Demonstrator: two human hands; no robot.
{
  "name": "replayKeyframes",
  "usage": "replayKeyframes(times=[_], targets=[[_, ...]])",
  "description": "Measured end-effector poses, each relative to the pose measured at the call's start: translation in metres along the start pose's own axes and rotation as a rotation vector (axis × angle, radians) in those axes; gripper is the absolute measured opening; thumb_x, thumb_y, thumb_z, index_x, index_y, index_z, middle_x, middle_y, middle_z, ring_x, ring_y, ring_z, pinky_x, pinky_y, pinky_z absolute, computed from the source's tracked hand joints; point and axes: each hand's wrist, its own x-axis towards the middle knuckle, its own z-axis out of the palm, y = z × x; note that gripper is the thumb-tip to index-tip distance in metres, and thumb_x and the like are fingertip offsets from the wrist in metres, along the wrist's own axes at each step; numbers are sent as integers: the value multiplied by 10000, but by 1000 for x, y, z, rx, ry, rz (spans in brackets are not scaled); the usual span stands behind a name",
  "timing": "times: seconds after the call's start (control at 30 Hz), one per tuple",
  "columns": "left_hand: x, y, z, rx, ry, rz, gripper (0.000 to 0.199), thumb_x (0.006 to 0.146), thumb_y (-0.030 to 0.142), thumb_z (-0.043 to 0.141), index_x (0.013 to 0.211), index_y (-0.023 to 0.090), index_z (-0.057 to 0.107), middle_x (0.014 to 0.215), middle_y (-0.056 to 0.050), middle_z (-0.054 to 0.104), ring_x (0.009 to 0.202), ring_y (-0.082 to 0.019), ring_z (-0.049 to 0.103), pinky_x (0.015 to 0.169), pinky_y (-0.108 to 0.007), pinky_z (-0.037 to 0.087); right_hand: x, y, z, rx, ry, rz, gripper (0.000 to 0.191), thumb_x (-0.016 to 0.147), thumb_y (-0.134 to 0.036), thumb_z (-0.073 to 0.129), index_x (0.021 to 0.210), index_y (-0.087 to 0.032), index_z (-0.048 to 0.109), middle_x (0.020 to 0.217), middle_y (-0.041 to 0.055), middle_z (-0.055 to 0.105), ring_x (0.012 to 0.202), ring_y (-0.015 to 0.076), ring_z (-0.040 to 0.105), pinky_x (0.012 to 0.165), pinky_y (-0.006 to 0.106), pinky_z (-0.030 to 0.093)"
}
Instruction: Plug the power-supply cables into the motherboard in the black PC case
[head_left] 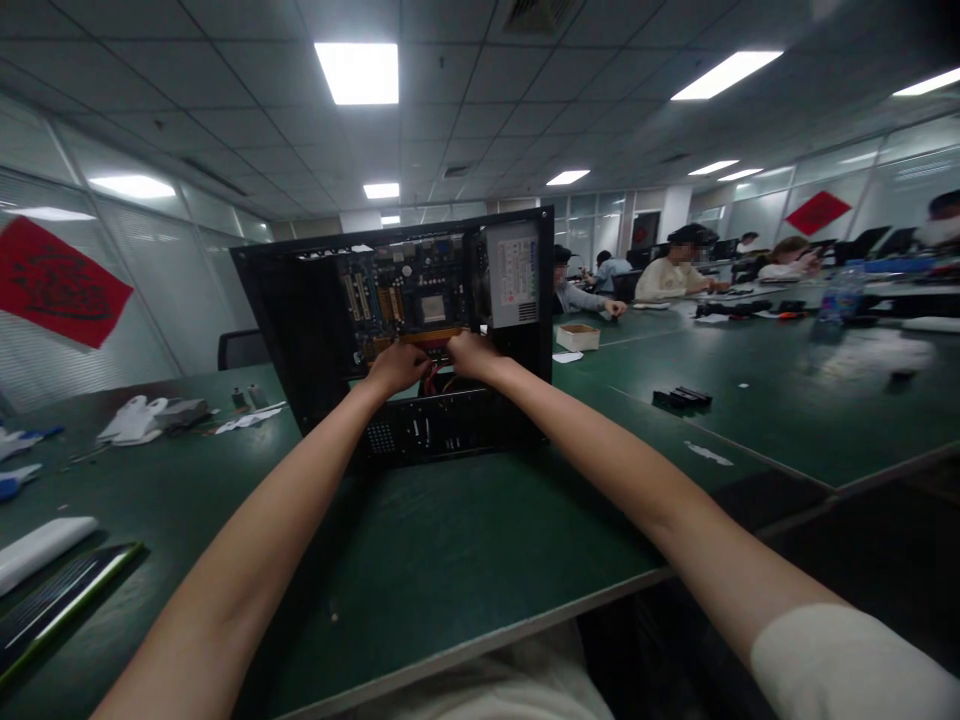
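Observation:
An open black computer case [262,330] stands on the green table, its inside facing me. Within it are a motherboard [401,275] and, at the upper right, a grey power supply [514,275] with a white label. My left hand [397,368] reaches into the lower middle of the case, fingers bent together beside dark and reddish cables [430,380]. My right hand [472,355] is just right of it, curled near the motherboard's lower edge. Whatever lies between the fingers of either hand is too small or hidden to make out.
On the left lie white plastic bags [135,418], papers and a green-edged flat box [67,600]. To the right are a small open carton [577,337], black parts [681,398] and a plastic bottle [847,290]. Several people sit farther back. The table's front edge [480,640] runs close to me.

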Motion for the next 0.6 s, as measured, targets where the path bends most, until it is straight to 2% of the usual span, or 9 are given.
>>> replayKeyframes(times=[0.23,0.43,0.6], targets=[[-1,7,-7,41,-16,-4,358,974,325,530,1150,258,835,1171,-101,805,1110,-298,739,905,-336,558,-4,2,-1,-29,-17,3,322,1016,-163,530,1220,-109,773,1254,230,746,1134,303,737,898,331,556],[0,10,-12,64,-32,-22,381,975,358,508,1147,249,829,1168,-130,797,1112,-346,736,902,-394,573,-4,10,4,-30,-22,-65,325,1025,-195,526,1218,-126,779,1214,204,767,1113,269,736,906,298,525],[1,10,-14,98,-42,-24,377,973,350,506,1137,259,833,1164,-139,795,1119,-359,735,890,-397,568,-4,17,6,8,9,-101,300,1026,-199,544,1208,-145,777,1202,160,779,1104,245,732,862,269,487]])
